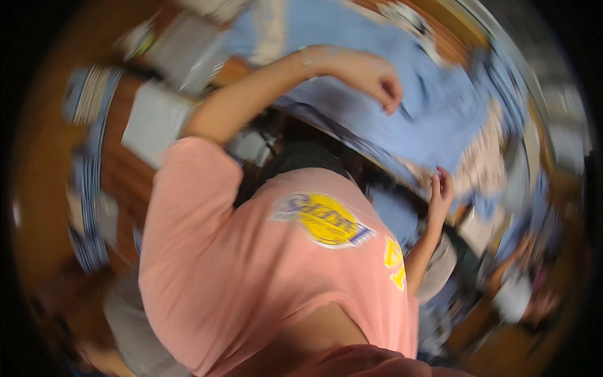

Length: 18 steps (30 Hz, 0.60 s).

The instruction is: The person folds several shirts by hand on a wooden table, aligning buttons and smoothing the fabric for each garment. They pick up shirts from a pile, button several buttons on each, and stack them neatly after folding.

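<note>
The left grip [367, 74] is half curled above the blue cloth [440, 103], and the right grip [442, 190], fingers bent, is by its near edge, close to the beige cloth [482, 157]; blur hides whether either grasps anything. The blue cloth lies spread and rumpled on the desk [443, 14]. Handling it well probably calls for fingertips at two well-parted places along the edge, light even tension, and a flat palm over the creases.

Brown tabletop [117, 173], orange-brown floor [41, 141].
</note>
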Tool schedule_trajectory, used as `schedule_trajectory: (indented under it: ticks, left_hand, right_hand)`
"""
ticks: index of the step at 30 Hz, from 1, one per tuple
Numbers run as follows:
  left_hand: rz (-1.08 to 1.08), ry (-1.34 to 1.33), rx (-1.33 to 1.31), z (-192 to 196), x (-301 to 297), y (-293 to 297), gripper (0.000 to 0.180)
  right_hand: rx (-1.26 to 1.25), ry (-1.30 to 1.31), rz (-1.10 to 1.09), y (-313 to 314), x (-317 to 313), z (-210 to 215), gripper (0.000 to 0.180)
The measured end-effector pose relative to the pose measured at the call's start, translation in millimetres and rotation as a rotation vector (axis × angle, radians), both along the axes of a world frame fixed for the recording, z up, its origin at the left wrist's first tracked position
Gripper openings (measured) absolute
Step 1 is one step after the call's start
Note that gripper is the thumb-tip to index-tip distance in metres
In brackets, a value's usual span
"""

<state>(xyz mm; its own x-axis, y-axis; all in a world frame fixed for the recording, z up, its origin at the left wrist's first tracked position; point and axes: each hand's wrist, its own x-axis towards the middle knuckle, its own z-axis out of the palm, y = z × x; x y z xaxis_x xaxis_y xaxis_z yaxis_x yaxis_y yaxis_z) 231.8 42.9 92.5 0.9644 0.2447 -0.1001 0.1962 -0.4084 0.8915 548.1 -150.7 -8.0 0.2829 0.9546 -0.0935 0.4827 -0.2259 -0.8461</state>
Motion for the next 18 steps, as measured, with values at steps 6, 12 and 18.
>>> schedule_trajectory:
  ticks: [6, 12, 18]
  left_hand:
    - [0.736, 0.106, 0.682, -139, -106, -45, 0.033]
    - [0.856, -0.162, 0.768, -225, -117, -65, 0.052]
    - [0.858, -0.152, 0.642, -217, -104, -57, 0.036]
  right_hand:
    - [0.489, -0.884, 0.29, 29, -3, -75, 0.037]
    - [0.581, -0.985, 0.309, 42, -3, -90, 0.043]
    - [0.729, -0.974, 0.406, 71, 9, -97, 0.042]
